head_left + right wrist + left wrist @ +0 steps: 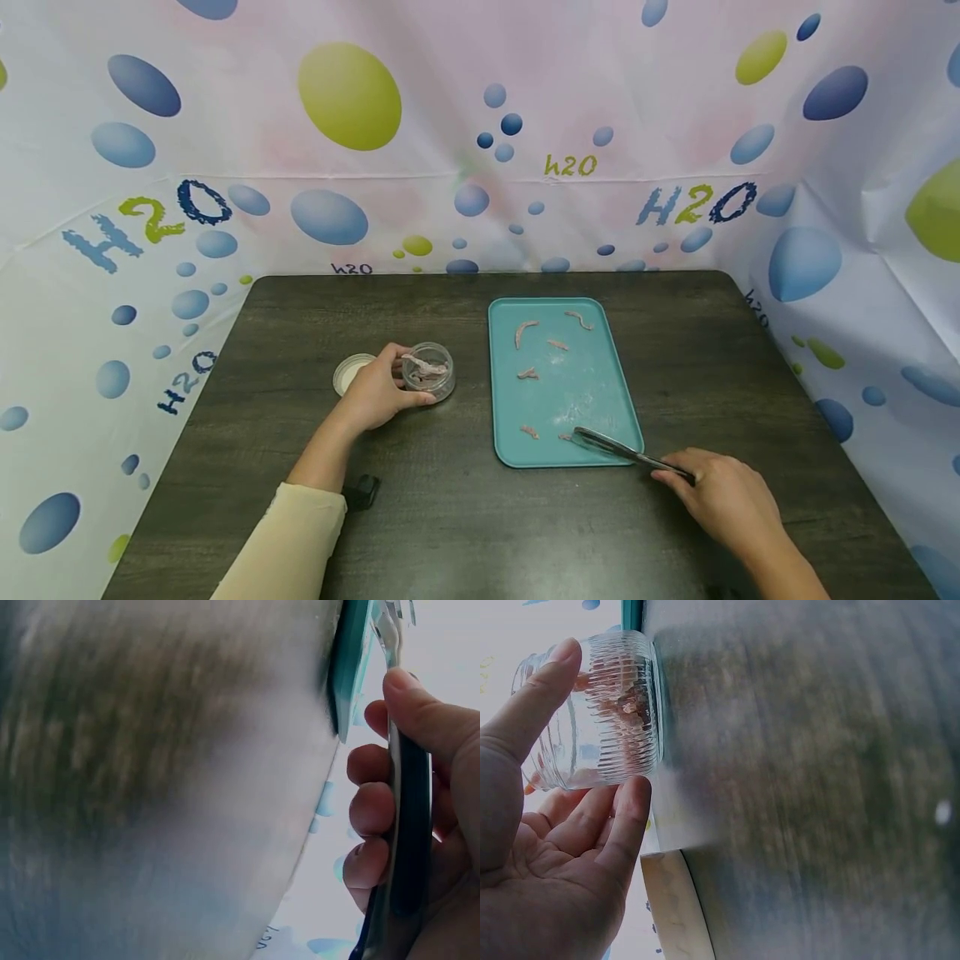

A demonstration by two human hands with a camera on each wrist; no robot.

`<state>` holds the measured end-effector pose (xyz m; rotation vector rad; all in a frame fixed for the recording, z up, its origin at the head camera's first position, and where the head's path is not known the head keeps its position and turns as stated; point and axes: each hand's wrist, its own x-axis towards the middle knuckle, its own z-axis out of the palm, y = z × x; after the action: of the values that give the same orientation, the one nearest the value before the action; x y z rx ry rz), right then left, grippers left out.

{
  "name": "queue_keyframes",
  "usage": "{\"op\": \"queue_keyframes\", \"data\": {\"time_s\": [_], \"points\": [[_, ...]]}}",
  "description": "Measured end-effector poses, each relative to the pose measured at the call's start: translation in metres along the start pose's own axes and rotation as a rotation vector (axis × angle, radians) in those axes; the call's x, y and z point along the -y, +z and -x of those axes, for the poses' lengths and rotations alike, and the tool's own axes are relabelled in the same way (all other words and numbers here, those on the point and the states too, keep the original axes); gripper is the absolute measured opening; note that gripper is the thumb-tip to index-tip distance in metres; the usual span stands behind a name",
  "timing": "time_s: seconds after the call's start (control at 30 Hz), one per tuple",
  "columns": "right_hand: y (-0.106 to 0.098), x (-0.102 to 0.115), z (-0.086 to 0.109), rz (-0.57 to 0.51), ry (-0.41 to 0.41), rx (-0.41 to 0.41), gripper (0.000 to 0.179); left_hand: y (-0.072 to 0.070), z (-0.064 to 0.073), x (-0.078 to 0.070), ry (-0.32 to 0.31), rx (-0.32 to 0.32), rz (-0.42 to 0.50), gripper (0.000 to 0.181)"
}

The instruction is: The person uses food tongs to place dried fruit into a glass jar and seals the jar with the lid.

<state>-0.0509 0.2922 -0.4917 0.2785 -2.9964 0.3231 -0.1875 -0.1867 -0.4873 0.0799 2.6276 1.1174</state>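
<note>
My left hand (378,392) holds an open glass jar (447,385) between thumb and fingers, on the table left of the tray. Ribbed glass shows in the left wrist view, with pale pinkish, shredded-looking pieces (630,705) inside. In my right hand (731,500) is a pair of metal tongs (611,444) with a dark handle (412,825), its fingers curled round it. The tongs' tips are low over the near right part of a turquoise tray (600,392), beside a small pinkish strip (564,437). Whether the tips touch that strip, I cannot tell.
Several more pinkish strips lie spread over the tray, one a curved strip (519,335) at its far left. A round pale lid (347,372) lies left of the jar, partly behind the left hand. A patterned curtain (420,175) rises behind the dark wooden table (427,533).
</note>
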Motion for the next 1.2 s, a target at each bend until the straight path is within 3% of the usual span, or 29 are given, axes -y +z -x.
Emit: {"op": "queue_keyframes", "data": {"time_s": [0.7,1.2], "points": [[0.005,-0.002,-0.001,-0.007,-0.002,-0.123,0.025,0.001,0.001,0.001,0.006,-0.007,-0.01,0.089],[-0.004,0.008,-0.017,-0.029,0.044,-0.108,0.029,0.001,0.002,0.001,0.012,-0.012,-0.001,0.089]]}}
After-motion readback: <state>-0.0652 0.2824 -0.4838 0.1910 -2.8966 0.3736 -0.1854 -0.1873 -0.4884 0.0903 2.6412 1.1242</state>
